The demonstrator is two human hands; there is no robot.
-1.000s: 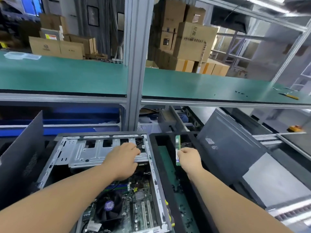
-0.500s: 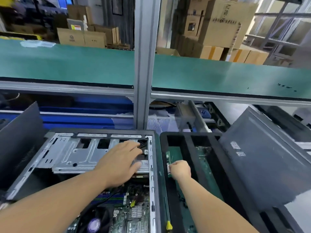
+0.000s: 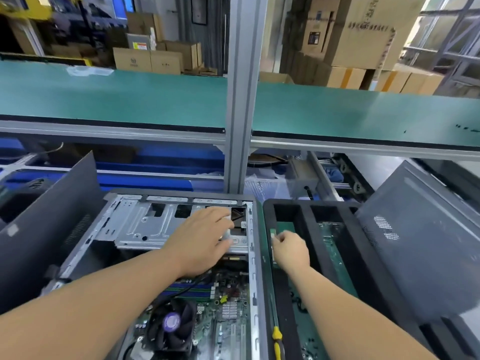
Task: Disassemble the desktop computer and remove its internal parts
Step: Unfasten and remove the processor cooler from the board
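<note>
Open desktop computer case (image 3: 179, 255) lies on its side, interior facing up.

Left hand (image 3: 205, 240): palm down on the silver drive cage (image 3: 135, 224) at the far end of the case. Fingers straight and spread, tips reaching the cage's right-hand cutouts. Grip flat and open; nothing held, only resting or pressing on the metal.

Right hand (image 3: 291, 249): fingers curled, thumb and forefinger pinching the top end of a narrow green memory module (image 3: 272, 236). Grip closed on the module. Module stands roughly upright against the left inner wall of the black foam tray (image 3: 285, 318), in the tray's leftmost compartment, just beside the case's right edge.

Relative to the left grip: motherboard (image 3: 228, 302) lies nearer the person, below the wrist; CPU fan (image 3: 171, 323) with purple hub label nearer still, under the forearm; blue memory slots (image 3: 192, 289) between fan and cage.

Relative to the right grip: green circuit board (image 3: 335, 250) in the next tray compartment to the right. Yellow-handled screwdriver (image 3: 276, 339) nearer the person, lying along the tray's left edge. Grey side panel (image 3: 420, 242) leans tilted further right. A dark panel (image 3: 44, 229) stands tilted well left of the left grip.

Green conveyor shelf (image 3: 130, 100) runs across beyond both hands, cardboard boxes (image 3: 363, 40) stacked behind.
</note>
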